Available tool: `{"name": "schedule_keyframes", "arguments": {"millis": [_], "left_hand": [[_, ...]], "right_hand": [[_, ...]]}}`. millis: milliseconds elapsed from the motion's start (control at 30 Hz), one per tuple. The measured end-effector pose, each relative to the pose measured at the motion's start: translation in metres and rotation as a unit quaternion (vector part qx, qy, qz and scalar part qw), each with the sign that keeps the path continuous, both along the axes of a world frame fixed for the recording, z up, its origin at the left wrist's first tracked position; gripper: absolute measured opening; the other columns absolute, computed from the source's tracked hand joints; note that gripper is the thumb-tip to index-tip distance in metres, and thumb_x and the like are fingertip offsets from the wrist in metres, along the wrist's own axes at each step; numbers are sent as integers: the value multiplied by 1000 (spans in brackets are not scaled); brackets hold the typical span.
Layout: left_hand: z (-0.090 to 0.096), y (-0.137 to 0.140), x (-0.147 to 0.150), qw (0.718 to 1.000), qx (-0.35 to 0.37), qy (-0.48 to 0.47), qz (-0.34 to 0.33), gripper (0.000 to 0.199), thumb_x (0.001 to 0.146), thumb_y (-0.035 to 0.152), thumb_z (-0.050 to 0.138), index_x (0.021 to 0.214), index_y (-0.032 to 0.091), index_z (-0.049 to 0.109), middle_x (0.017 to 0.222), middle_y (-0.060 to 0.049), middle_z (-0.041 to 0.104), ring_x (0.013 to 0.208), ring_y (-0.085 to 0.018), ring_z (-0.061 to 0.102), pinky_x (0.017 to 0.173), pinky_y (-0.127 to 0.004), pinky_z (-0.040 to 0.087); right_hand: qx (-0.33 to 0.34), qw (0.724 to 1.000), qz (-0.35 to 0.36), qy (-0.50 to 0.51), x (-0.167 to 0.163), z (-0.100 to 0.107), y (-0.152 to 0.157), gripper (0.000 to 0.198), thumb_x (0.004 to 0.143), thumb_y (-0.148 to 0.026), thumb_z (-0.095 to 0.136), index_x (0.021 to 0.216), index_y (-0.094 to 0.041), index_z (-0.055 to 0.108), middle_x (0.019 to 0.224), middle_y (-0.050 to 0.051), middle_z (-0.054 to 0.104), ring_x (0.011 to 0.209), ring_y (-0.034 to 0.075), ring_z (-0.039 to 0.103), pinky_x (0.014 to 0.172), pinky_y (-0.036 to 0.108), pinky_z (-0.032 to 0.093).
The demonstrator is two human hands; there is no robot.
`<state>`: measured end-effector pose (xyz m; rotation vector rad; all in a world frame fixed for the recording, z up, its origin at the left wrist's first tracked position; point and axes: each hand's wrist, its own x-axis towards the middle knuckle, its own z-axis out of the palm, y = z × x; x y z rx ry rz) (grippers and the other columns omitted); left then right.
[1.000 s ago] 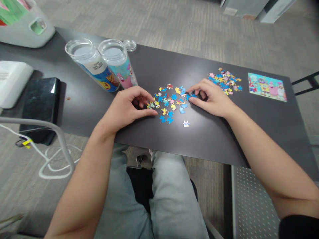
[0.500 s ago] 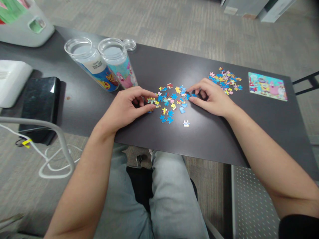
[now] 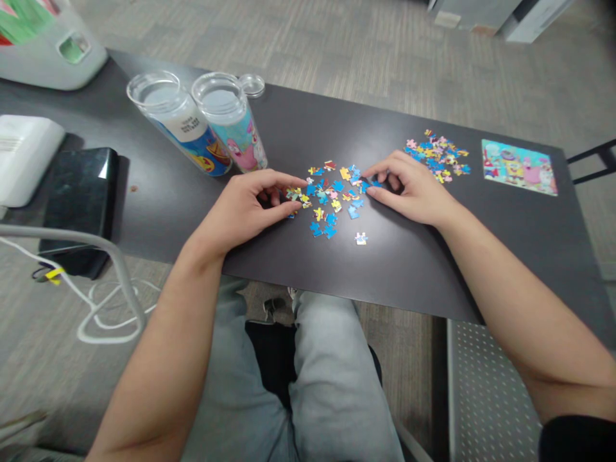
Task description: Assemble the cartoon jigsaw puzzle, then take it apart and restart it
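Note:
Small jigsaw pieces [image 3: 335,194] in blue, yellow, pink and white lie loosely heaped on the dark table between my hands. My left hand [image 3: 260,200] rests at the heap's left side, thumb and fingers apart around its edge. On the opposite side my right hand [image 3: 404,187] curves in, fingertips and thumb apart beside some blue pieces. Neither hand has lifted a piece. A single whitish piece [image 3: 361,239] lies nearer the table's front edge. Past my right hand is a second heap of pieces [image 3: 437,156], and to its right a finished-looking cartoon picture [image 3: 520,167] lies flat.
Two clear-topped cartoon-printed jars [image 3: 205,144] stand open behind my left hand, with a clear round lid [image 3: 251,85] beside them. Farther left are a black box [image 3: 79,199], a white device [image 3: 29,157] and a grey bin [image 3: 72,61]. A metal tube [image 3: 115,263] curves at lower left.
Both hands keep almost the same place and pose around the heap. The whole view has shifted very slightly; no piece has visibly moved.

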<state>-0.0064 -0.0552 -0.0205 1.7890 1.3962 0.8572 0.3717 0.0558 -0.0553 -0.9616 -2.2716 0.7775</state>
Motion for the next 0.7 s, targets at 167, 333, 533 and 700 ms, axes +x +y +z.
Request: {"name": "schedule_keyframes", "arguments": {"millis": [167,333,533,700], "left_hand": [[2,-1,0,1000,-24,-4,0,37,103,58,98,134,36,96,96,-2,79,88,-28,64,86,-50,51],[2,0,0,1000,-23,-2,-5,43,102,56,97,139,34,95,104,0,84,91,-25,67,87,-47,56],[-3,1,0,1000,-17,-24,8,30,101,56,101,124,37,97,99,-2,85,90,-29,71,86,-49,57],[-2,1,0,999,-7,-32,11,33,99,53,103,128,37,99,98,-2,83,87,-27,69,83,-46,56]], "right_hand": [[5,1000,-5,0,1,0,1,20,104,-61,95,121,-51,92,108,8,77,80,33,60,83,63,62],[8,1000,2,5,2,-1,1,18,106,-58,94,123,-52,92,108,8,77,80,34,61,84,64,61],[9,1000,-1,1,3,-2,1,20,105,-57,95,124,-51,92,108,8,76,82,35,60,88,65,61],[11,1000,3,8,2,-1,0,17,106,-56,95,122,-52,93,108,8,76,81,34,61,87,64,60]]}}
